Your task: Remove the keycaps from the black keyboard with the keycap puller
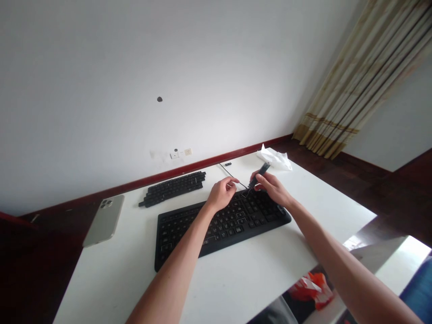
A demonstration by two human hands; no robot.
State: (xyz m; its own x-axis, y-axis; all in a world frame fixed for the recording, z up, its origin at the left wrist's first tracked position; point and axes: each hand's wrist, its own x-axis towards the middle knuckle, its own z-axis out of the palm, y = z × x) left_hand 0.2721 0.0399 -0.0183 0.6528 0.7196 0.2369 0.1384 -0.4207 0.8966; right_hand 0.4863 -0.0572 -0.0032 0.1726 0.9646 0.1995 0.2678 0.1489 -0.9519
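A black keyboard frame (216,243) lies slantwise on the white table, with a cable (230,173) running from its back edge. Over that back edge, my right hand (270,185) is closed round a small dark tool (261,172), whose thin lower end points down at the keyboard. My left hand (223,192) is just left of it, above the keyboard, with thumb and index finger together near the cable; whether they pinch anything is too small to tell. Behind and to the left sits a block of black keycaps (175,187) in rows.
A phone (105,220) lies at the table's left edge. At the back right is a crumpled white tissue or bag (275,158). A small black object (228,164) is near the back edge. Below the table's front right, a red bag (312,290) shows.
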